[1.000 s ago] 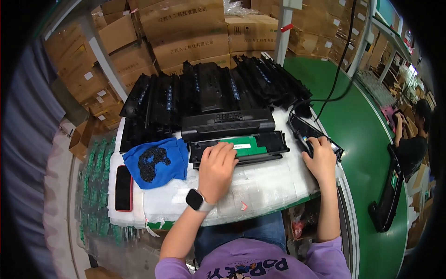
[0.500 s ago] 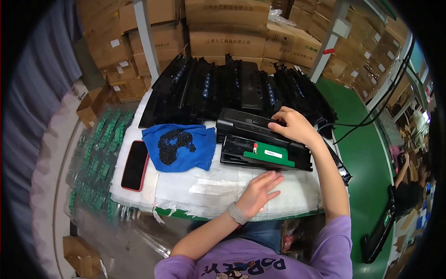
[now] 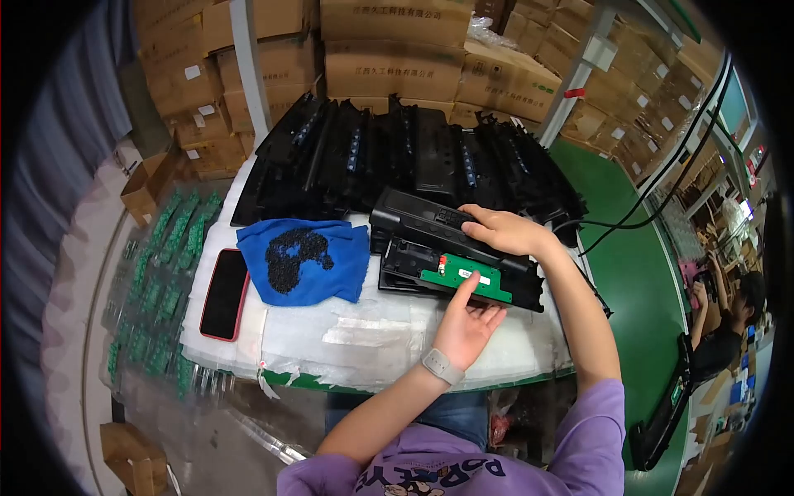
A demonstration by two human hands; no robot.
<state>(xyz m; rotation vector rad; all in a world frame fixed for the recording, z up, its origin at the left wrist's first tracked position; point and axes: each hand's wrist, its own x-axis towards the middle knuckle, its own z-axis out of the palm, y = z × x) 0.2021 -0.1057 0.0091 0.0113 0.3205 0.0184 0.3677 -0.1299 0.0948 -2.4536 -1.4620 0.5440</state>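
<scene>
Bent fingers of the right hand [image 3: 514, 233] hold the long black cover [image 3: 413, 217], just beyond the green board [image 3: 490, 288]. The left hand [image 3: 465, 337], half spread, touches the board; can't tell if it grips. Seems a placing step, needing steady hands.

Head-worn fisheye, above worktable [image 3: 306, 343], facing down

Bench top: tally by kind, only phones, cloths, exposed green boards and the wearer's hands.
Phone: 1
Blue cloth: 1
Exposed green board: 1
Hands, left hand and right hand: 2
Total: 5
</scene>
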